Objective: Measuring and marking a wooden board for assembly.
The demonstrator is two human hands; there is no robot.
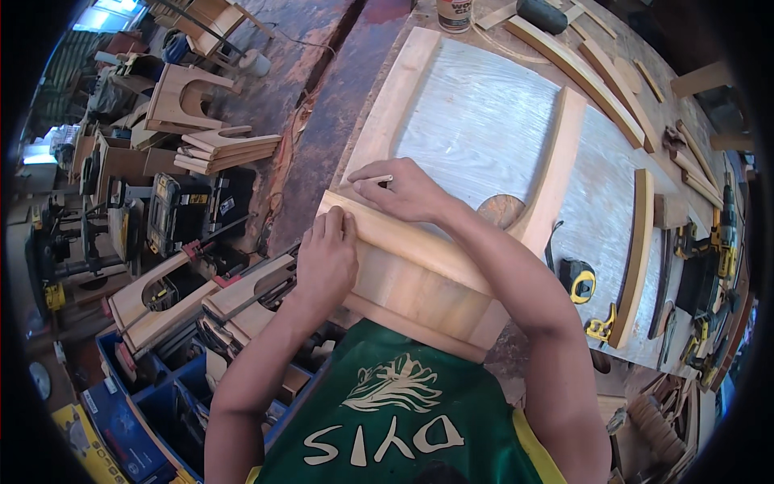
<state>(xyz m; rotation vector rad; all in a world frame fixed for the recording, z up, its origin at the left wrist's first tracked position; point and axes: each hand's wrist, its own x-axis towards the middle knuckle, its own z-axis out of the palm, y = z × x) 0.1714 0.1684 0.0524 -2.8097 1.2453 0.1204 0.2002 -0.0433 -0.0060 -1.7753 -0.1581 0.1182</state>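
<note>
A pencil [385,179] sticks out from the closed fingers of my right hand [403,192], just beyond the left end of a wooden rail. That pale rail [419,246] forms the upper edge of a wooden frame with a panel [419,284], which stands close against my body. My left hand [329,252] grips the frame's left end, its fingers bent over the rail and its thumb hidden. Past my right hand a curved wooden piece [414,81] lies on a grey-streaked board [476,113]. Another wooden piece [556,161] runs along the board near my right forearm.
To the right lie a yellow-black tape measure [577,279], a curved wood strip [637,258] and a drill [728,211]. A glue bottle [454,14] and black mallet head [542,14] stand at the far side. Cut wooden panels [226,149] and a blue crate [173,395] are left.
</note>
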